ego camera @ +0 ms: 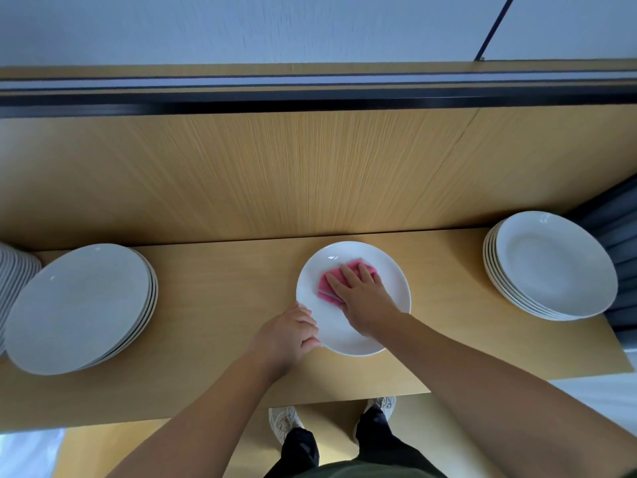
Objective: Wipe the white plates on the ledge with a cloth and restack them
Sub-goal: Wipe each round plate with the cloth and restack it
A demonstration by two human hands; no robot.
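No text, label, brand, number or sign is readable. The white plate (389, 270), left plate stack (82, 305), right plate stack (551, 263), pink cloth (327, 282) and wooden tabletop (224, 288) show plain unmarked surfaces. The shoes (284, 420) are too small and blurred to tell any logo.

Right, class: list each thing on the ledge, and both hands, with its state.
Middle plate: flat, unstacked.
Pink cloth: folded, on middle plate.
Right hand: pressing flat on pink cloth.
Left hand: gripping middle plate's rim.
Left stack: stacked, untouched.
Right stack: stacked, untouched.
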